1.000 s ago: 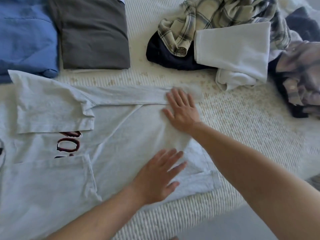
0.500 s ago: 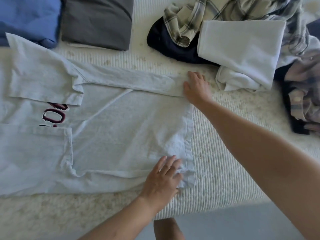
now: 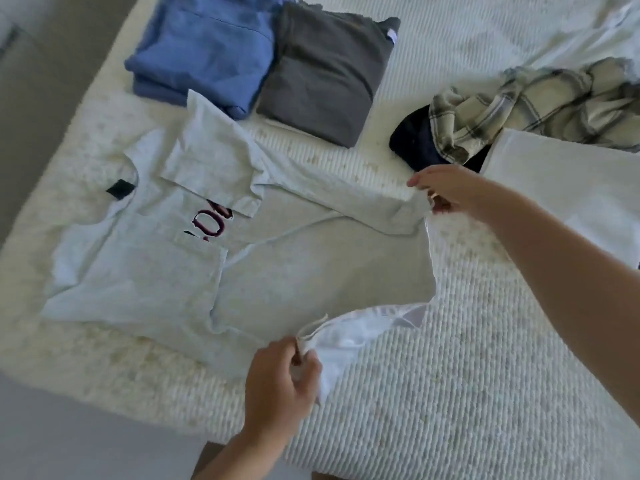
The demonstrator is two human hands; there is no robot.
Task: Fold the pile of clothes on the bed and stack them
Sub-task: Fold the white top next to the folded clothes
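A light grey T-shirt [image 3: 294,271] with dark red letters lies on the bed, both sleeves folded inward. My left hand [image 3: 280,386] pinches the near corner of its bottom hem and has lifted it, showing the white inside. My right hand [image 3: 446,188] pinches the far hem corner. Behind the shirt sit a folded blue garment [image 3: 204,46] and a folded dark grey garment [image 3: 325,71] side by side. An unfolded pile lies at the right: a plaid shirt [image 3: 526,105], a navy piece [image 3: 412,140] and a white garment [image 3: 568,188].
The white ribbed bedspread [image 3: 467,375] covers the bed; its near edge runs along the bottom left, with grey floor [image 3: 69,438] beyond. More white fabric [image 3: 588,32] lies at the far right.
Both hands went from pressing flat on the shirt to its two hem corners. They now pinch those corners, and the near corner has risen off the bed. My view swung left.
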